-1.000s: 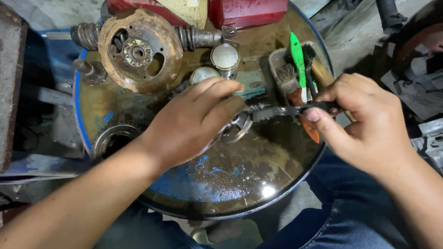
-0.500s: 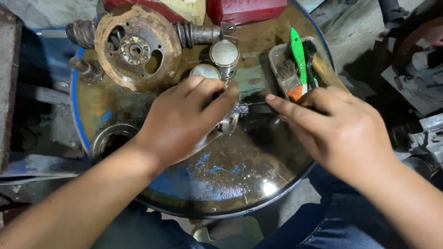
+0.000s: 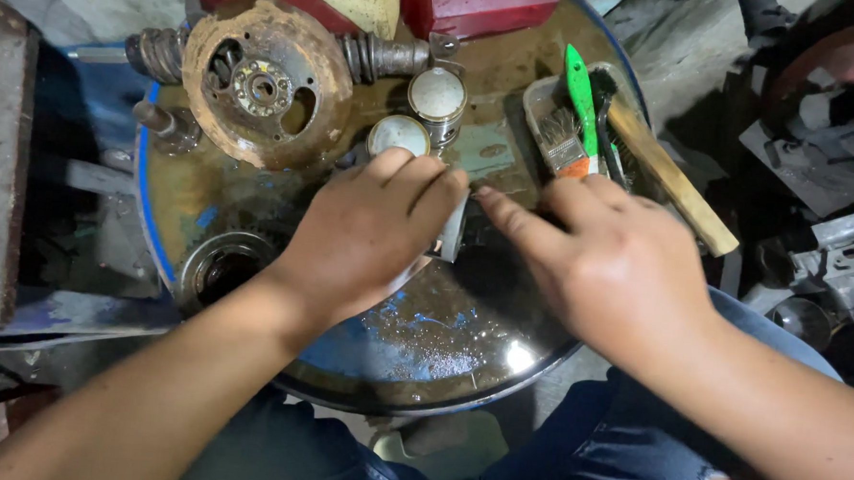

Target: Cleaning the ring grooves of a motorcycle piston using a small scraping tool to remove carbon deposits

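My left hand [image 3: 370,233] lies palm down on the oily top of a blue drum [image 3: 422,345]. It covers a small grey metal part [image 3: 449,239], and only the part's edge shows below the fingertips. My right hand [image 3: 608,267] is palm down just to the right, its index finger reaching toward the left fingertips. Something dark lies beneath its fingers, but whether the hand grips it is hidden.
A rusty flywheel [image 3: 261,84] on a shaft sits at the drum's back left, with two pistons [image 3: 437,96] behind my left hand. A green-handled brush [image 3: 579,98], a paintbrush [image 3: 558,140] and a wooden-handled brush [image 3: 670,179] lie at the back right. A red engine body [image 3: 476,4] stands at the rear.
My right hand, which held a dark plier-like tool out to the right, has turned palm down and slid left toward my left hand. The tool is no longer visible.
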